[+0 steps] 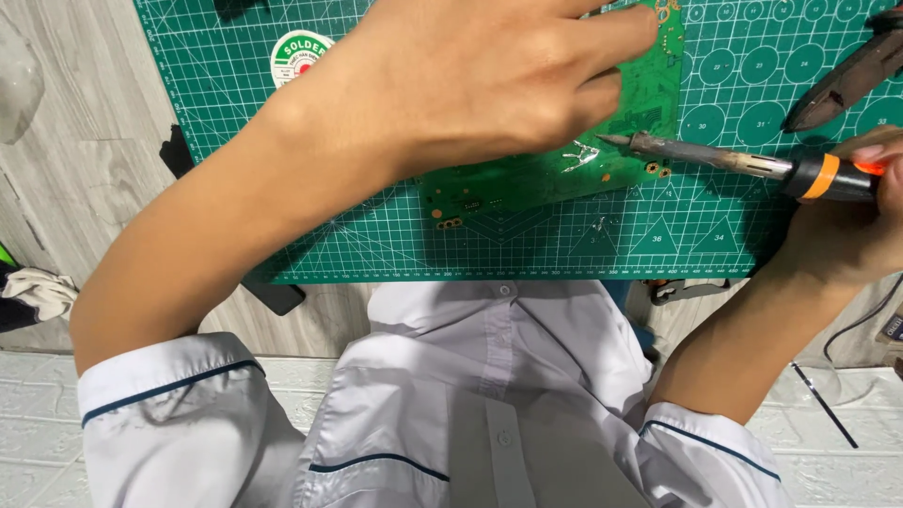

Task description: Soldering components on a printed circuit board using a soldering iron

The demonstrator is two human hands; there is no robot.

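My left hand lies palm down on a green circuit board, fingers pressing it onto the green cutting mat. The hand hides most of the board. My right hand grips the black and orange handle of a soldering iron at the right edge. The iron lies nearly level, its dark tip pointing left and touching a shiny patch near the board's lower right corner.
A round white solder reel sits on the mat at upper left. Dark pliers lie at the upper right. A black object sticks out under the mat's front edge. A cable runs off at the right. The grey wood table extends left.
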